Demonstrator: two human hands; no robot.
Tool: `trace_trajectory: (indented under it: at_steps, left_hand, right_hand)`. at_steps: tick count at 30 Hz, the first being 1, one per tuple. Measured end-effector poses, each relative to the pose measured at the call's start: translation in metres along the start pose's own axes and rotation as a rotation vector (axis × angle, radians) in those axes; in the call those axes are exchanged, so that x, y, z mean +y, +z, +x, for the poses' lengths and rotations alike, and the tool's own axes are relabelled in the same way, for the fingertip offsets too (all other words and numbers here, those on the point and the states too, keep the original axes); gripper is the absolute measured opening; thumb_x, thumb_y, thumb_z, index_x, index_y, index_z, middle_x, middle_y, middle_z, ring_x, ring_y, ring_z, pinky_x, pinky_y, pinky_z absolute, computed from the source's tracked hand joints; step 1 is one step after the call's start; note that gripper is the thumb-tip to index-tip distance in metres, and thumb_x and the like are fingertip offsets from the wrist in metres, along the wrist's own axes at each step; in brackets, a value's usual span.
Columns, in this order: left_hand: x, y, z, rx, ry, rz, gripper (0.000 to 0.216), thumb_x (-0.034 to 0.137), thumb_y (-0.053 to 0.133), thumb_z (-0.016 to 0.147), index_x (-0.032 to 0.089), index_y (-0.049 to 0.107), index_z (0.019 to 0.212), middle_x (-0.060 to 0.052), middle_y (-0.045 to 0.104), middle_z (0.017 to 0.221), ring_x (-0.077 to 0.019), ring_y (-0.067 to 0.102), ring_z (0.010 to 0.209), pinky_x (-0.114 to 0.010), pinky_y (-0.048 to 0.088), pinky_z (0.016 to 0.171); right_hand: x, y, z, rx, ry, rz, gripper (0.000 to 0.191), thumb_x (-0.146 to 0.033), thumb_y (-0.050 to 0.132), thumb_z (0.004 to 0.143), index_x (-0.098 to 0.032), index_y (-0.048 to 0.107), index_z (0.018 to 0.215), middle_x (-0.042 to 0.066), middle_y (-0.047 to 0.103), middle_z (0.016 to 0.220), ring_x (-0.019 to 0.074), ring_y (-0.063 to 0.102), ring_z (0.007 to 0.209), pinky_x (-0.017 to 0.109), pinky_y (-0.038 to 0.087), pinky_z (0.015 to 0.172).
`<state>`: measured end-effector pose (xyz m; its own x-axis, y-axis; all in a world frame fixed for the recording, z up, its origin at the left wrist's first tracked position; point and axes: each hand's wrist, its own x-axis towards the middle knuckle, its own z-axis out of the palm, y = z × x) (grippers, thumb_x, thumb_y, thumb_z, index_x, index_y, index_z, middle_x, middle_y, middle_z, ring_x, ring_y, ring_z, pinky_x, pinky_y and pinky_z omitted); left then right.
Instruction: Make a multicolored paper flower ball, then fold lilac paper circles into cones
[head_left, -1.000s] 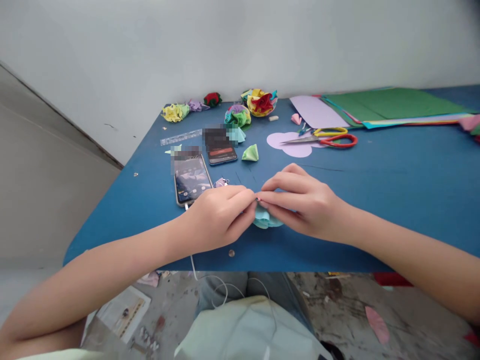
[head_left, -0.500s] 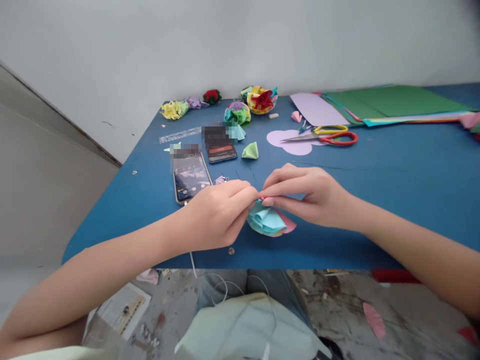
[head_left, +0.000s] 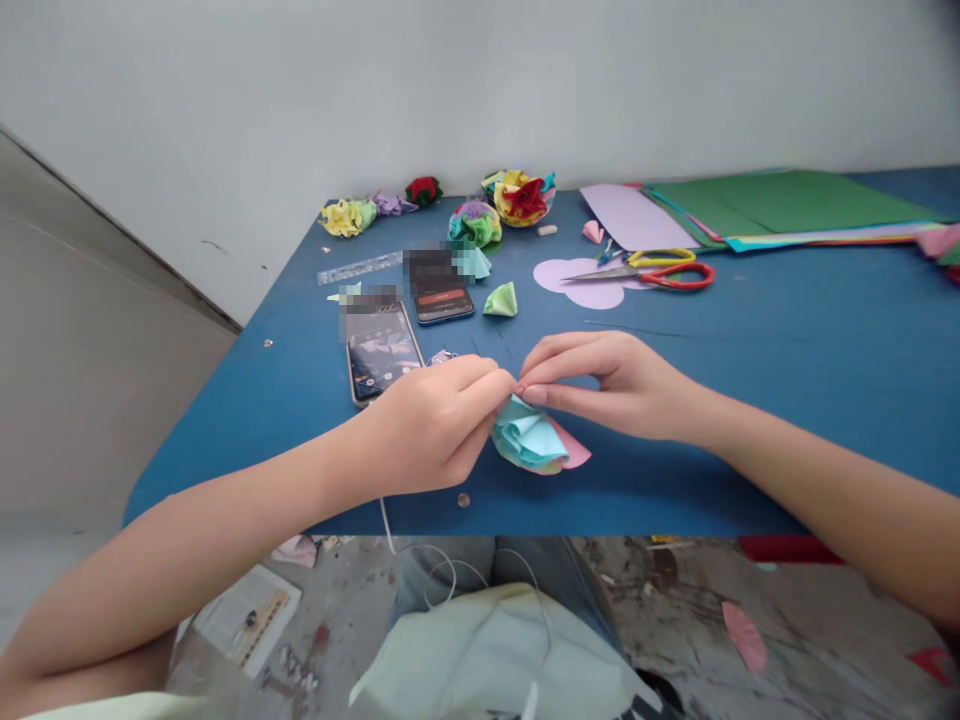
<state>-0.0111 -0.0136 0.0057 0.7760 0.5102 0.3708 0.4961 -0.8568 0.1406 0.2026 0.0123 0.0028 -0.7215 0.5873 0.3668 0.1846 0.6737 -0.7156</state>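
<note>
A folded paper flower (head_left: 534, 440) in light blue with pink and green layers hangs just above the near edge of the blue table (head_left: 787, 400). My left hand (head_left: 431, 425) pinches its top from the left, fingers closed. My right hand (head_left: 611, 385) pinches the same top from the right, fingertips meeting the left hand's. Both hands are closed on the flower's gathered point.
Two phones (head_left: 380, 350) lie left of my hands, with a clear ruler (head_left: 360, 268) behind. Finished paper flowers (head_left: 521, 198) sit at the far edge. Red-and-yellow scissors (head_left: 652, 272) rest on a purple cutout; coloured paper sheets (head_left: 780, 205) lie at the right.
The paper flower has come out from under my hands and now shows its blue and pink layers. Both hands have lifted slightly and kept their pinch.
</note>
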Motion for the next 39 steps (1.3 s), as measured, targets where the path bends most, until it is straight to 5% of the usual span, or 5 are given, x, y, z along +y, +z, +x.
trace_trajectory:
  at_steps: [8,15,22,32,39]
  left_hand:
    - [0.001,0.004,0.002,0.0,-0.049,-0.006,0.019,0.016,0.034,0.088,0.011,0.053,0.085,-0.005,0.05,0.073,-0.0147,0.044,0.066,-0.026,0.039,0.061]
    - [0.003,0.007,0.002,0.056,-0.048,-0.018,0.015,0.017,0.037,0.088,0.013,0.051,0.084,-0.004,0.051,0.073,-0.0142,0.046,0.067,-0.025,0.04,0.063]
    - [0.0,0.015,0.0,0.372,-0.12,-0.077,0.013,0.017,0.051,0.082,0.017,0.048,0.095,0.0,0.049,0.07,-0.0096,0.046,0.061,-0.021,0.039,0.057]
    - [-0.009,0.012,-0.001,0.287,0.067,-0.026,0.022,0.009,0.049,0.081,0.019,0.056,0.099,-0.003,0.053,0.076,-0.0115,0.05,0.07,-0.022,0.042,0.063]
    - [-0.009,-0.002,0.003,0.022,0.004,-0.093,0.013,0.014,0.038,0.088,0.014,0.048,0.096,-0.007,0.058,0.087,-0.0143,0.054,0.078,-0.023,0.043,0.066]
  right_hand:
    - [0.001,0.015,-0.007,0.167,-0.254,-0.587,0.009,-0.017,0.048,0.086,-0.016,0.057,0.086,0.006,0.061,0.082,0.013,0.051,0.072,0.032,0.042,0.072]
    - [0.001,0.016,-0.007,0.165,-0.258,-0.582,0.009,-0.017,0.045,0.087,-0.016,0.054,0.083,0.006,0.059,0.079,0.0137,0.05,0.07,0.031,0.042,0.069]
    - [0.001,0.019,-0.006,0.201,-0.186,-0.392,0.011,-0.017,0.046,0.087,-0.016,0.055,0.081,0.005,0.06,0.08,0.0122,0.051,0.071,0.029,0.04,0.069]
    - [0.001,0.021,-0.005,0.164,-0.05,-0.144,0.017,-0.02,0.044,0.089,-0.014,0.058,0.08,0.004,0.058,0.079,0.01,0.054,0.072,0.021,0.044,0.066]
    - [0.003,0.019,-0.006,0.187,-0.156,-0.335,0.015,-0.019,0.046,0.088,-0.015,0.057,0.077,0.005,0.059,0.079,0.0118,0.051,0.07,0.028,0.04,0.069]
